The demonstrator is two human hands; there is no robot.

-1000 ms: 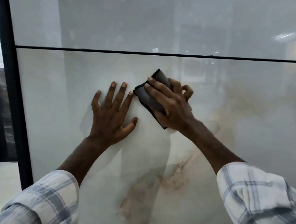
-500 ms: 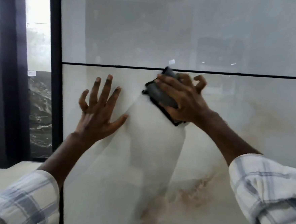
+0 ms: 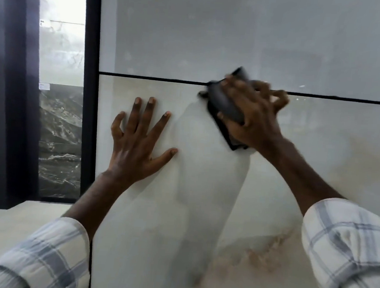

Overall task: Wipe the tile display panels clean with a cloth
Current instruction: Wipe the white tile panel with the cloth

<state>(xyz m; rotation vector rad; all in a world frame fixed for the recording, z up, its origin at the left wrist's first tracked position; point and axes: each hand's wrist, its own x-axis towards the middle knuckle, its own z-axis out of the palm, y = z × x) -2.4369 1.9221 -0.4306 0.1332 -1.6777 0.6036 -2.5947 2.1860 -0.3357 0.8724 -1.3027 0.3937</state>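
right hand (image 3: 251, 116) curled round a dark grey cloth (image 3: 226, 103), pressing it flat against the glossy tile display; fingers blurred, thumb low on the cloth's left side. cloth straddling the thin black joint line (image 3: 155, 79) between the two panels, top corner poking up onto the upper panel (image 3: 214, 33), the bulk of it on the lower panel (image 3: 135, 207), a black edge of it showing beneath the palm. left hand (image 3: 137, 144) released and holding nothing, palm flat on the lower panel, fingers spread and pointing up, little finger a bit bent, thumb stretched out to the right; set just left of the cloth, apart from it. upper panel pale grey with faint reflections and a streak of light near the right edge; lower panel cream-white with a brownish marbled patch (image 3: 258, 252) low on the right and a bright, whiter band running down between the two hands. both forearms bare, checked sleeves (image 3: 42, 252) in white and grey rolled back at the bottom corners. black upright frame (image 3: 88, 91) bordering the panels on the left; beyond it another display with a light tile above and a dark marbled tile (image 3: 60, 139) below. pale floor (image 3: 10, 223) at lower left.
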